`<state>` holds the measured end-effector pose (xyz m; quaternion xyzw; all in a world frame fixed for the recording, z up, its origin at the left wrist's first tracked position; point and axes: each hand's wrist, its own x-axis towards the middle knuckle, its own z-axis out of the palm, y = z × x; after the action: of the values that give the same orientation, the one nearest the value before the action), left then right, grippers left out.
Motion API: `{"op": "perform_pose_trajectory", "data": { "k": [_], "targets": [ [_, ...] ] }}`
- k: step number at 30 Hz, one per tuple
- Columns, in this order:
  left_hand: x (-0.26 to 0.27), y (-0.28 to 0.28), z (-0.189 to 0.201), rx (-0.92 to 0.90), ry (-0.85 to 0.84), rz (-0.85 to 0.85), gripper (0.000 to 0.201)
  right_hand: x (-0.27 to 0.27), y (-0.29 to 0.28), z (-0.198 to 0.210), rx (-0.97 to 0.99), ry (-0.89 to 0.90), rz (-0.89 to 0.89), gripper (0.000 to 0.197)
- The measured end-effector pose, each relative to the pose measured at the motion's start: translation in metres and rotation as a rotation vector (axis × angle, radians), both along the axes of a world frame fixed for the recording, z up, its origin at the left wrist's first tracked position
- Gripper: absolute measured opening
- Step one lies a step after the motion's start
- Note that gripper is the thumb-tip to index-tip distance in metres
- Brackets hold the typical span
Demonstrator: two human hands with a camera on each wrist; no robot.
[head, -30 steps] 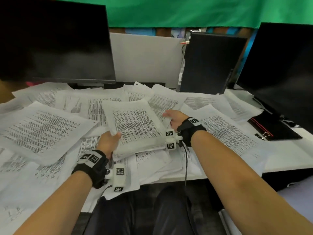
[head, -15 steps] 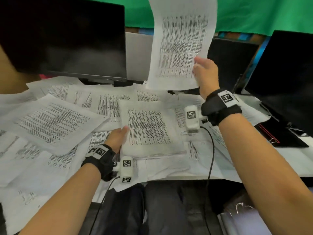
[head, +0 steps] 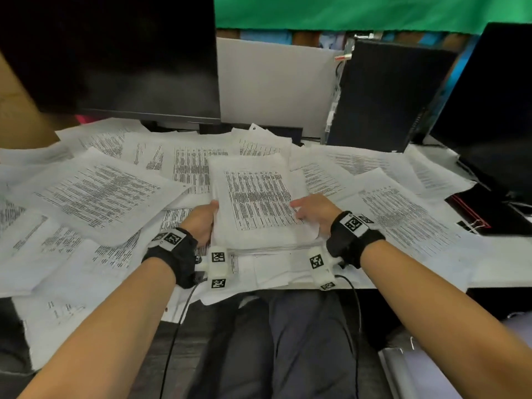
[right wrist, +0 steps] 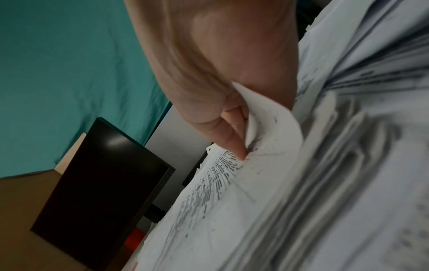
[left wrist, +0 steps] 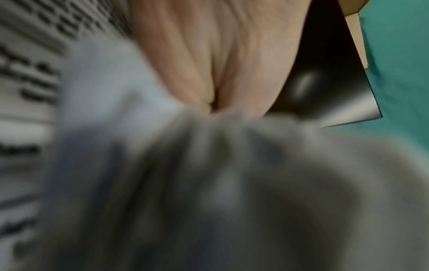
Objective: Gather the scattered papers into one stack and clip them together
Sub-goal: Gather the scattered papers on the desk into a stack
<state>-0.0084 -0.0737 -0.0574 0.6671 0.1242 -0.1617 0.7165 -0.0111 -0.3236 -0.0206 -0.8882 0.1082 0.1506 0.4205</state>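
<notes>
A thick stack of printed papers (head: 256,203) lies in the middle of the desk on top of loose sheets. My left hand (head: 204,220) grips the stack's left edge, thumb on top. My right hand (head: 313,211) holds the right edge. In the right wrist view a fingertip (right wrist: 239,152) presses the top sheet (right wrist: 274,128), whose corner curls against the palm. The left wrist view is blurred and shows only palm (left wrist: 220,55) and paper. Scattered sheets (head: 98,197) cover the desk on both sides. A small wire-handled clip (head: 475,224) lies at the right on a black, red-trimmed item.
A dark monitor (head: 115,53) stands at the back left and another (head: 495,96) at the right. A black computer case (head: 383,93) and a grey panel (head: 273,87) stand behind the papers. The white desk's bare front edge (head: 503,272) shows at the right.
Half a second ago my right hand held one sheet up in the air. That sheet now lies on the stack, and the right hand has come down to the stack's right edge.
</notes>
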Motion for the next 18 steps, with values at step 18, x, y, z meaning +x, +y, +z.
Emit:
{"op": "perform_pose_trajectory", "data": {
  "k": [18],
  "targets": [
    [-0.002, -0.015, 0.002, 0.317, -0.087, -0.022, 0.044, -0.018, -0.008, -0.007, 0.237, -0.094, -0.139, 0.044]
  ]
}}
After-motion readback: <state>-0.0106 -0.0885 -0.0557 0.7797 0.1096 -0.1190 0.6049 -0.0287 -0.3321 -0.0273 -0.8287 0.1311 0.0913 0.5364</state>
